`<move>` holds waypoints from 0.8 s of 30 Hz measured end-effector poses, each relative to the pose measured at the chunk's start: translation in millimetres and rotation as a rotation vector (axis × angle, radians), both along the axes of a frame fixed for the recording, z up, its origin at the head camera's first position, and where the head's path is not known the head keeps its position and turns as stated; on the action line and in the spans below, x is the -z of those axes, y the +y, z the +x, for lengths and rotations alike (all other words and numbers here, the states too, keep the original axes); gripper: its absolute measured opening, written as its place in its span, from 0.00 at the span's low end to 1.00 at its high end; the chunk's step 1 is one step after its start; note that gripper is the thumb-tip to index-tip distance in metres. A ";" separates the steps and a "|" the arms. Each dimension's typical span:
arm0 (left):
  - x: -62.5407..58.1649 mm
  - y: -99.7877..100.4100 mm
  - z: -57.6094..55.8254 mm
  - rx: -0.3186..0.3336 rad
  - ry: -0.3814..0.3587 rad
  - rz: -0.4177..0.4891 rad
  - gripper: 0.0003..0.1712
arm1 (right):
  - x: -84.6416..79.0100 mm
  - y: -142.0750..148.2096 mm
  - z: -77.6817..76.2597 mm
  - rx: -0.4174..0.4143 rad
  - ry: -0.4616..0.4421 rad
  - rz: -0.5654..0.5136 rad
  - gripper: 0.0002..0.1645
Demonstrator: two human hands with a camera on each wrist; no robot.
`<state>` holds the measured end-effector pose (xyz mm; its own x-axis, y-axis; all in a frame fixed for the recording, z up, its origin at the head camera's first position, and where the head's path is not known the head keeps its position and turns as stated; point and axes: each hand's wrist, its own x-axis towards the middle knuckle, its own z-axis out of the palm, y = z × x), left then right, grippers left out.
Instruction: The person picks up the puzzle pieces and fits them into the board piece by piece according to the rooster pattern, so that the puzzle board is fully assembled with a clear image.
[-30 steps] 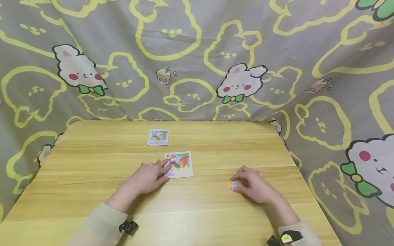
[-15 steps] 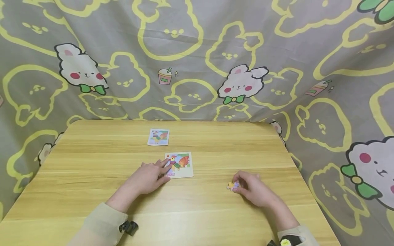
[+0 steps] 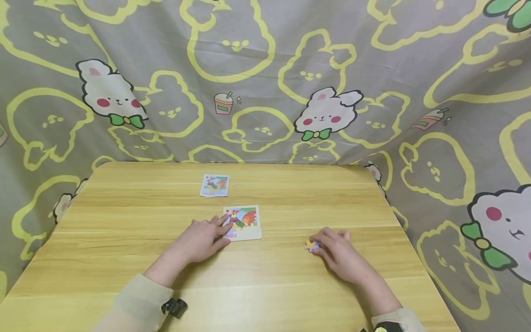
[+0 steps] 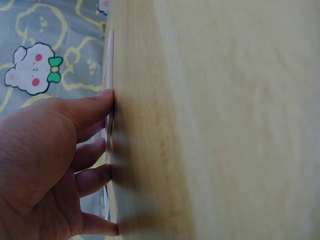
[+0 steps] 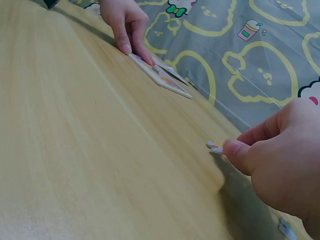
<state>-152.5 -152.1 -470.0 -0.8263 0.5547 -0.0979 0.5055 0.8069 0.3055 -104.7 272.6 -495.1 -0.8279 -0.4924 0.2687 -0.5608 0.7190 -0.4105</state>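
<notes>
A small square jigsaw puzzle board (image 3: 251, 233) with a rooster picture lies mid-table in the head view; its lower right part is bare and pale. My left hand (image 3: 203, 237) rests on its left side, fingers spread over the picture and thumb at the near edge. To the right, my right hand (image 3: 342, 256) pinches a yellow and lilac puzzle piece (image 3: 311, 246) between thumb and fingers. In the right wrist view this piece (image 5: 215, 148) is tilted just above the table. Another piece (image 5: 286, 230) lies beneath the right hand, partly hidden.
Behind the board lies a matching rooster picture card (image 3: 215, 185). The wooden table (image 3: 265, 295) ends at a grey curtain (image 3: 257, 69) with yellow outlines and white cartoon animals, which hangs at the back and both sides.
The right hand has shifted slightly, turning the puzzle piece and bringing it a little to the left and up in the head view. My left hand has stayed on the board.
</notes>
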 end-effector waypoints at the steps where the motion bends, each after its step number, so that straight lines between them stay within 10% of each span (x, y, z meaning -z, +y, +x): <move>1: 0.0 0.1 0.0 0.001 0.001 0.002 0.32 | 0.1 -0.3 -0.6 0.005 0.004 0.010 0.20; 24: 2.0 -1.8 -1.4 0.009 -0.003 0.004 0.32 | -12.7 -14.5 -17.5 -0.029 0.021 0.028 0.18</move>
<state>-153.9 -153.9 -472.0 -0.8211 0.5621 -0.0987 0.5114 0.8015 0.3100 -122.2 258.1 -482.5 -0.8075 -0.5238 0.2712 -0.5899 0.7135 -0.3781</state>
